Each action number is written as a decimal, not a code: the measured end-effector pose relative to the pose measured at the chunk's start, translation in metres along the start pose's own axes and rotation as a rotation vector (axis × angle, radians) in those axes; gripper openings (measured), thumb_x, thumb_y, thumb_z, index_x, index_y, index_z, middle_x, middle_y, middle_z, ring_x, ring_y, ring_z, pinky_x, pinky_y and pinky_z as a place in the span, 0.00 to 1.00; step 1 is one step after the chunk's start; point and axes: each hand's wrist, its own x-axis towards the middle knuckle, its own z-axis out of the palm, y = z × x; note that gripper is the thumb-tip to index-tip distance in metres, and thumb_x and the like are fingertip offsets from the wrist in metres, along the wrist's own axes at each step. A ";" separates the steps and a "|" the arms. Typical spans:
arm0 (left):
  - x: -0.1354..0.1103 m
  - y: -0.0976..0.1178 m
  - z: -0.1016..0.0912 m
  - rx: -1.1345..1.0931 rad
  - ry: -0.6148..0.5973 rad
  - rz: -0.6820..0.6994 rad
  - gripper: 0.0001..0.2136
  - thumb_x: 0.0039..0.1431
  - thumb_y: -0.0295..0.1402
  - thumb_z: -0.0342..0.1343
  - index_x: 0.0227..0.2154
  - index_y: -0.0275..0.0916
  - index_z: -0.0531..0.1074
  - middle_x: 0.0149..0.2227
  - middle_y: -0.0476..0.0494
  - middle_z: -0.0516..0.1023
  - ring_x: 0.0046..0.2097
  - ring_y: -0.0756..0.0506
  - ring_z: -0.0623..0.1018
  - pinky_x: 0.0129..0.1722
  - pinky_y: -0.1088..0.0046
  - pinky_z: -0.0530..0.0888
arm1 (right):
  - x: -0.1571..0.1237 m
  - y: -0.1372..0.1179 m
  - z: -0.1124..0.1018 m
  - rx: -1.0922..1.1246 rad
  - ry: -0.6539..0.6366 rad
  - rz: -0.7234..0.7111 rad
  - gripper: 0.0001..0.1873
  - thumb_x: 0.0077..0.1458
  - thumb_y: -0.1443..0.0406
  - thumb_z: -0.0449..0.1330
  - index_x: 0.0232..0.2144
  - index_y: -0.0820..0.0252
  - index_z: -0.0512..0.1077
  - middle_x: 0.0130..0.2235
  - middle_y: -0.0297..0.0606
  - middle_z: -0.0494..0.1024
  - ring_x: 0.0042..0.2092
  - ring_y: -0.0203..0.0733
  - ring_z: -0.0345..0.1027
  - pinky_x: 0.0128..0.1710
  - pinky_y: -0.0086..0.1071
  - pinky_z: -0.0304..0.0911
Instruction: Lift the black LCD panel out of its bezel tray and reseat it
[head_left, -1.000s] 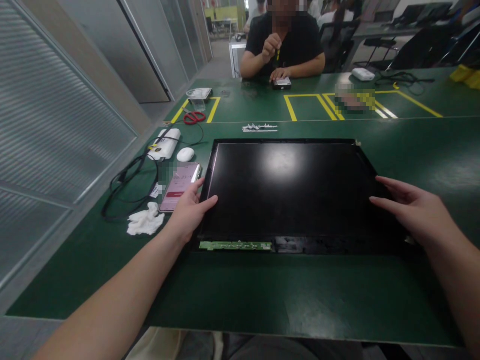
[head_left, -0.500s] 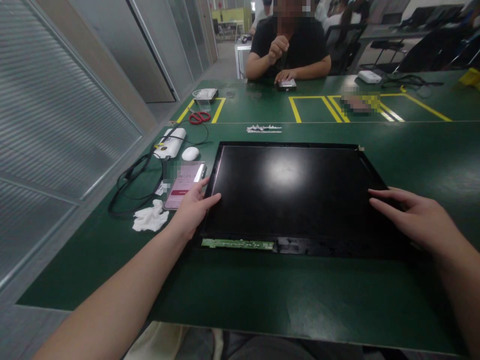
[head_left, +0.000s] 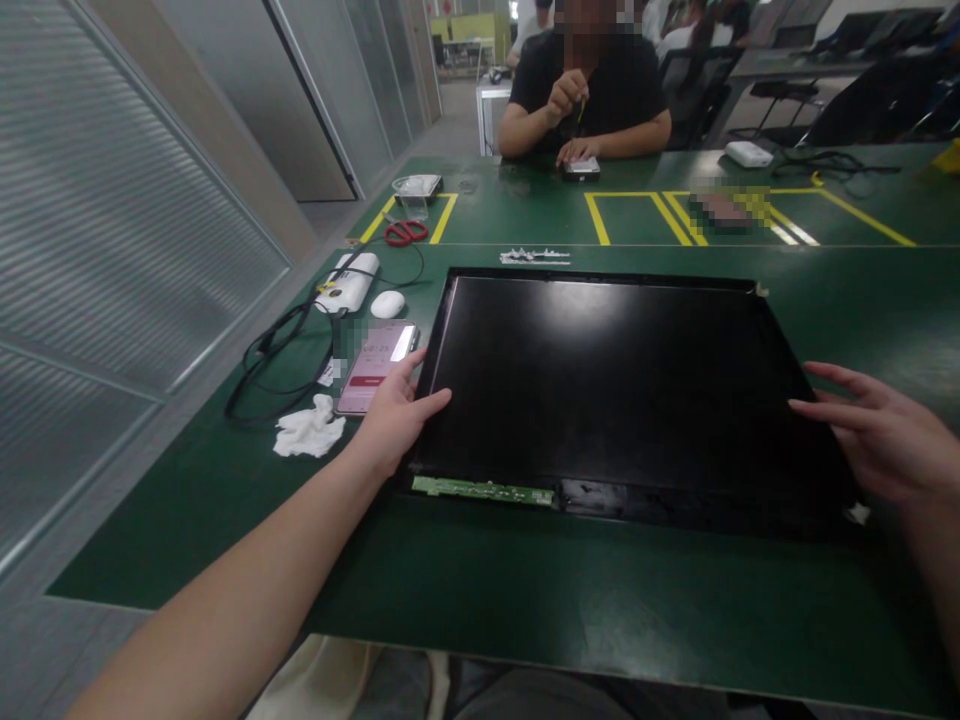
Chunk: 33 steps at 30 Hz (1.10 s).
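Observation:
A flat black screen panel (head_left: 600,400) in a black frame lies before me above the green table, its right side looking slightly raised. A narrow green circuit board (head_left: 484,490) runs along the left part of its near edge. My left hand (head_left: 401,415) grips the panel's left edge, thumb on top and fingers at the outer side. At the right edge, my right hand (head_left: 874,420) holds the frame, its thumb over the rim; its lower fingers are partly hidden. Small pale tabs show at the two right corners.
Left of the panel lie a phone (head_left: 377,365), crumpled tissue (head_left: 310,428), a white oval case (head_left: 388,305), a white device (head_left: 351,282) and black cables (head_left: 262,365). Red-handled scissors (head_left: 406,233) and thin white pieces (head_left: 534,257) lie beyond. A co-worker (head_left: 585,100) sits opposite.
The panel's right side has shifted right and appears closer, with my right hand moving along with it. My left hand keeps its hold on the left edge. The view has shifted slightly.

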 end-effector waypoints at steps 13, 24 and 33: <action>0.000 0.002 0.002 -0.030 -0.008 -0.019 0.36 0.55 0.15 0.65 0.67 0.38 0.69 0.47 0.39 0.89 0.54 0.37 0.86 0.57 0.60 0.83 | 0.006 0.007 0.001 -0.078 -0.040 -0.069 0.42 0.26 0.77 0.70 0.48 0.43 0.78 0.40 0.34 0.82 0.30 0.41 0.76 0.24 0.30 0.77; -0.001 0.003 0.002 -0.045 -0.003 -0.013 0.35 0.54 0.13 0.65 0.66 0.37 0.70 0.45 0.40 0.89 0.53 0.37 0.87 0.55 0.62 0.83 | 0.011 0.008 -0.001 -0.027 -0.006 -0.038 0.43 0.24 0.78 0.68 0.47 0.43 0.79 0.41 0.36 0.82 0.37 0.43 0.79 0.27 0.25 0.76; 0.001 0.001 0.001 -0.045 0.015 0.003 0.36 0.53 0.14 0.66 0.65 0.37 0.70 0.47 0.40 0.89 0.53 0.37 0.86 0.56 0.63 0.83 | 0.015 0.006 -0.003 0.069 -0.049 -0.033 0.40 0.23 0.78 0.67 0.43 0.43 0.80 0.43 0.36 0.82 0.38 0.40 0.78 0.30 0.22 0.76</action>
